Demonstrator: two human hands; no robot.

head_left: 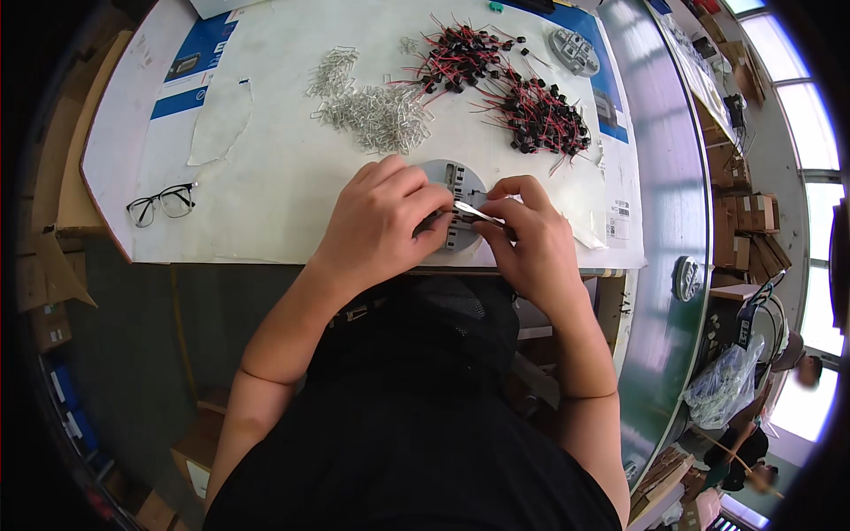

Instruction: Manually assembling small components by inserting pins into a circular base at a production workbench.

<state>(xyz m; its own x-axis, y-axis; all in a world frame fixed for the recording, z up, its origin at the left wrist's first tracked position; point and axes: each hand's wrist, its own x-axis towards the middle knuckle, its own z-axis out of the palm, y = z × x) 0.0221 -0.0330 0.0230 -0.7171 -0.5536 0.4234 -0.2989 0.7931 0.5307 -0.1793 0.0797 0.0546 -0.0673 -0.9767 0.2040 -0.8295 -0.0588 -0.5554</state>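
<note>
Head view: at centre, the right hand (537, 237) pinches a slim silver metal tool (476, 212) over a round grey fixture (456, 180); the left hand (381, 214) is narrow, its content I cannot tell. Work seems unfinished: black red-wired parts (461, 60) lie loose, upper centre.

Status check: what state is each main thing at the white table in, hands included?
Left hand: fingers bent over round grey fixture, grip hidden
Right hand: fingers closed on slim metal tool
Slim metal tool: held, slanted across fixture
Round grey fixture: partly covered by hands
Second grey fixture: set aside, unheld
Small metal pieces: loose, heaped
Black parts with red wires: loose, heaped, wires splayed
Glasses: off, lying down; folded or not, unclear
</note>
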